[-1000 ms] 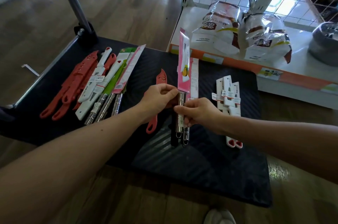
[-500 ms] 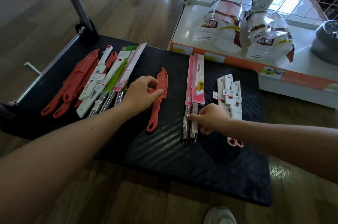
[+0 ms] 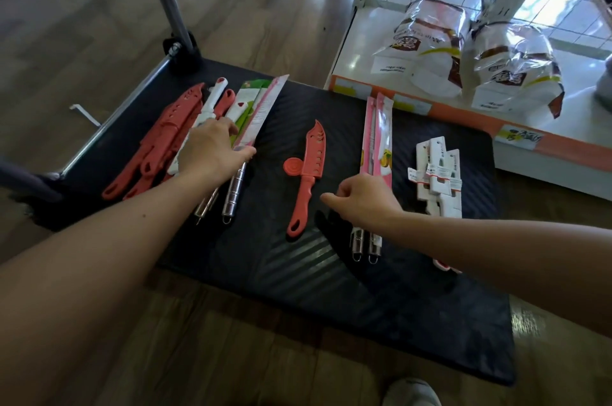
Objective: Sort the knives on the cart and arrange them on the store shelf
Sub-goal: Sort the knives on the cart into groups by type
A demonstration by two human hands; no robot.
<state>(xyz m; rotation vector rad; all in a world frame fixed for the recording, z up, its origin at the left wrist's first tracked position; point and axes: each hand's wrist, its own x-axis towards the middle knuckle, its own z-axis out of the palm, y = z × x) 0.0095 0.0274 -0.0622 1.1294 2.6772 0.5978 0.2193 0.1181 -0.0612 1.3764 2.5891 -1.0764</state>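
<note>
Your left hand point(image 3: 212, 149) lies flat, fingers straight, across the mixed pile at the left end of the cart point(image 3: 381, 316). Its thumb touches the edge of a pink-sleeved pack point(image 3: 263, 114), and it pinches nothing. Your right hand point(image 3: 362, 202) has its fingers curled and one finger pointing left. It sits over the spot where the pink-sleeved knives point(image 3: 377, 137) meet their steel handles, and you cannot tell whether it grips them.

None of the writing can be read. The banded labels on the white carded knives point(image 3: 440, 174) show red marks and print too small to make out. The brown lettering on the bags point(image 3: 427, 51) faces away from you and is blurred. The yellow tag on the orange price strip point(image 3: 520, 138) has dark characters that are also illegible.

There are two pink-sleeved knives in the middle, side by side and touching, each with a yellow fruit picture. One red knife point(image 3: 313, 160) in a holed sheath lies alone between the groups, with a red disc point(image 3: 293, 168) against its left side. At least four white cards overlap at the right. In the left pile, the red sheathed knives point(image 3: 165, 137) show at least three looped handle ends. That pile also holds one white knife point(image 3: 215, 101), one green pack point(image 3: 253, 87) and two clearly visible steel handles point(image 3: 233, 193). Two bags stand on the shelf point(image 3: 357, 51). One shoe point(image 3: 410, 392) shows at the bottom edge.
</note>
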